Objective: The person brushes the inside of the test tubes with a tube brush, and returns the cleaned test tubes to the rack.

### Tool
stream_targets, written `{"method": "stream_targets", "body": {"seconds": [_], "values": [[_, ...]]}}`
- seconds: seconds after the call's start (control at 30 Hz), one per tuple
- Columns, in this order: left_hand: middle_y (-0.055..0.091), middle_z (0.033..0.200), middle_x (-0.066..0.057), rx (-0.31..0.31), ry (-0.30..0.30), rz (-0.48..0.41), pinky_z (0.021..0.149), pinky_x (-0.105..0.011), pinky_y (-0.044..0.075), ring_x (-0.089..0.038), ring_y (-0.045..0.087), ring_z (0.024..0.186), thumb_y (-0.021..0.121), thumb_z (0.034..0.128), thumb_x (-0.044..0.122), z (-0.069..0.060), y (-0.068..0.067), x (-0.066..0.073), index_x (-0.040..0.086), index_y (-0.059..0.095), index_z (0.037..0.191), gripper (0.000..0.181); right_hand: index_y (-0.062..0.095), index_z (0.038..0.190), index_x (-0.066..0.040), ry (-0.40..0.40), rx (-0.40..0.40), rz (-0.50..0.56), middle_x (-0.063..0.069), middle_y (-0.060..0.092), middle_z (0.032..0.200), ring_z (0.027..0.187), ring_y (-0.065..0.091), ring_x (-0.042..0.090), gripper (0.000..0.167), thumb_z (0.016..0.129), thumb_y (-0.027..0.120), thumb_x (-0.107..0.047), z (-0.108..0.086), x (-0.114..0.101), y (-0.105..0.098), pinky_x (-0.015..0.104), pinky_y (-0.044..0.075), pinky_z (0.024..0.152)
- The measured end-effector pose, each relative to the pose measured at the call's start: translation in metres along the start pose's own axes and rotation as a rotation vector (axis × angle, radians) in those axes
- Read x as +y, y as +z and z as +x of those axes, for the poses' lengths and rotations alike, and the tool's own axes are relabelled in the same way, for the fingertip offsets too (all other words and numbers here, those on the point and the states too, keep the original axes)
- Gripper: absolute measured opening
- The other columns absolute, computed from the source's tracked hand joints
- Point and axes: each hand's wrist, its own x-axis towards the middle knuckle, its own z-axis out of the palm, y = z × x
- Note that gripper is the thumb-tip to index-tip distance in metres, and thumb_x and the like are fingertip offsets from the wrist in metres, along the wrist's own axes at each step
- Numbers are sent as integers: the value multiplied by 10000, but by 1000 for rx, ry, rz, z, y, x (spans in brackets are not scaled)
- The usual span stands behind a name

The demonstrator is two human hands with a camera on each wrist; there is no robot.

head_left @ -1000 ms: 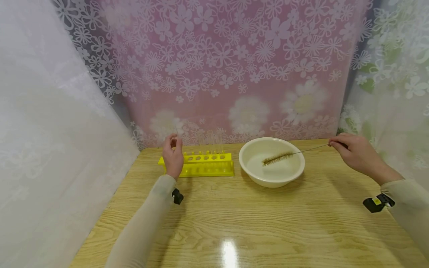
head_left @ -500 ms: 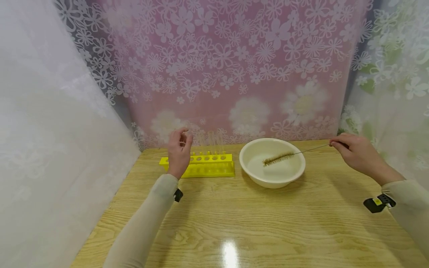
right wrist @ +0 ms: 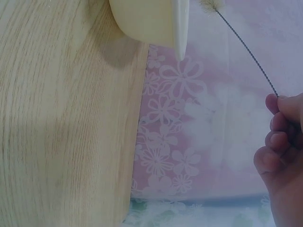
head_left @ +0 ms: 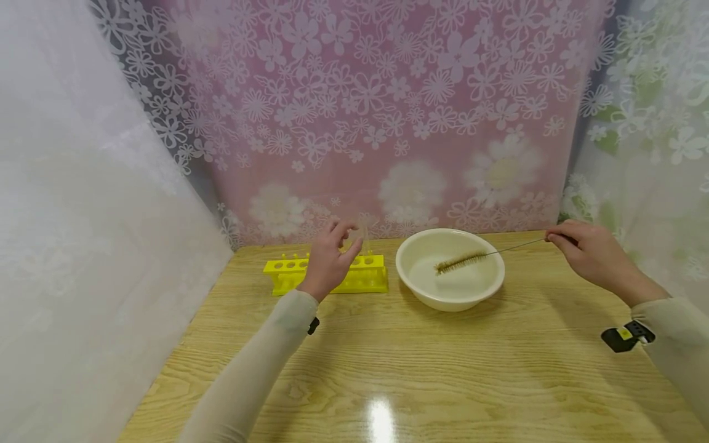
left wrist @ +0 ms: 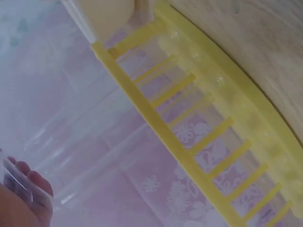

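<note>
My left hand (head_left: 328, 261) is raised in front of a yellow test tube rack (head_left: 284, 283), covering its middle. In the left wrist view, my fingers and thumb hold a clear glass test tube (left wrist: 23, 184), its far end out of sight. Other test tubes (head_left: 365, 239) stand in the rack's right half, partly hidden by the hand. At the right, my right hand (head_left: 595, 255) pinches the wire handle (right wrist: 247, 51) of a test tube brush (head_left: 461, 263). The brush's bristles hang over a white basin (head_left: 450, 303).
Left of my left hand, the rack's holes (head_left: 278, 265) hold no tubes. Rack and basin stand side by side near the back of the wooden table (head_left: 443, 363). A pink flowered curtain (head_left: 343, 184) hangs behind it, with pale sheets at both sides.
My left hand has moved right along the rack, from its left end to the middle, uncovering the left holes. The right hand and the brush have stayed almost still.
</note>
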Motion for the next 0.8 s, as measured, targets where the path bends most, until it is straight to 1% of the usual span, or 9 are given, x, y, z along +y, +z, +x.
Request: {"method": "stream_targets", "body": {"seconds": [0.1, 0.17, 0.23, 0.3, 0.4, 0.5, 0.63, 0.7, 0.8], "values": [[575, 942, -6, -40, 34, 79, 582, -304, 428, -172, 502, 686, 569, 1015, 337, 2, 7, 9, 196, 645, 1149, 209, 726, 1096, -14, 1, 5, 4, 112, 698, 943, 676, 502, -9, 180, 1022, 579, -86, 0, 1, 0, 267, 409, 556], [624, 930, -13, -60, 43, 110, 534, -289, 407, -163, 499, 621, 566, 999, 344, 2, 13, 14, 200, 659, 1125, 213, 726, 1094, -15, -1, 7, 3, 101, 692, 925, 656, 489, 4, 176, 1021, 583, -88, -1, 1, 0, 267, 396, 548], [654, 907, -12, -75, 51, 135, 519, -273, 397, -139, 492, 580, 555, 987, 364, 3, 18, 18, 209, 668, 1097, 221, 725, 1095, -16, 2, 7, 7, 101, 691, 923, 647, 485, 8, 175, 1020, 585, -90, -1, 1, 0, 266, 393, 544], [653, 849, 5, -88, 62, 142, 511, -270, 386, -120, 469, 551, 533, 985, 379, 4, 22, 22, 219, 674, 1043, 221, 724, 1098, -15, 1, 10, 6, 110, 700, 933, 652, 494, -1, 175, 1019, 588, -90, -1, 1, 0, 264, 402, 546], [600, 775, 59, -118, 65, 149, 542, -265, 388, -94, 471, 580, 475, 1002, 431, 6, 28, 27, 239, 656, 961, 267, 723, 1097, -15, 1, 14, 5, 115, 705, 939, 660, 504, -9, 172, 1018, 590, -89, -3, 1, 0, 263, 411, 551], [538, 732, 70, -164, 40, 145, 565, -275, 376, -114, 457, 583, 433, 1022, 503, 8, 31, 31, 238, 610, 906, 340, 726, 1085, -19, -4, 21, 2, 101, 707, 934, 681, 516, -16, 160, 1011, 597, -79, -4, 1, -2, 261, 425, 564], [518, 720, 49, -233, -12, 167, 566, -290, 364, -141, 447, 564, 438, 1013, 574, 10, 34, 35, 197, 577, 916, 414, 729, 1084, -19, -8, 25, -6, 109, 715, 957, 741, 552, -12, 158, 1006, 603, -75, -5, 2, -5, 243, 449, 597], [529, 718, 49, -261, -31, 186, 555, -291, 361, -140, 453, 561, 462, 997, 592, 12, 37, 37, 180, 582, 929, 434, 728, 1084, -14, -11, 27, -11, 126, 716, 969, 761, 581, 25, 159, 1006, 602, -73, -5, 3, -7, 229, 454, 607], [548, 703, 51, -294, -41, 214, 518, -292, 352, -135, 460, 551, 504, 974, 606, 16, 41, 38, 184, 588, 903, 436, 728, 1083, -12, -5, 26, -19, 138, 718, 979, 772, 611, 85, 163, 1008, 600, -77, -6, 3, -9, 225, 459, 614]]}}
